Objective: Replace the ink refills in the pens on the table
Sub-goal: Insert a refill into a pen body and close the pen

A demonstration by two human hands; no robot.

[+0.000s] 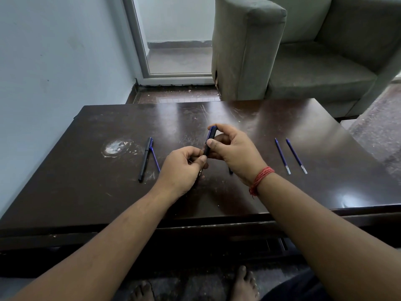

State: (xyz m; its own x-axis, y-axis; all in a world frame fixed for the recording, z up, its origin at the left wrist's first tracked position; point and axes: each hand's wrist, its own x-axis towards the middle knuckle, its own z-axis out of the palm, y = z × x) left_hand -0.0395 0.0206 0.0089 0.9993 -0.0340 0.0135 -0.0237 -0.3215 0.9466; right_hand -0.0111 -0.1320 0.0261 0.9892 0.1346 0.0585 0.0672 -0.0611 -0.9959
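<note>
Both hands hold one black and blue pen (210, 140) above the middle of the dark table (86, 187). My right hand (234, 148) grips its upper part between thumb and fingers. My left hand (184, 168) pinches its lower end. A black pen (145, 159) lies to the left with a blue refill (155, 156) beside it. Two blue refills (282, 156) (296, 156) lie side by side on the right. A small dark piece (230, 170) shows under my right wrist, mostly hidden.
A white scuffed patch (116, 146) marks the table's left part. A grey armchair (303, 51) stands behind the table on the right, a glass door (173, 35) behind the middle, a wall on the left. My bare feet (245, 283) are on the floor below the table's front edge.
</note>
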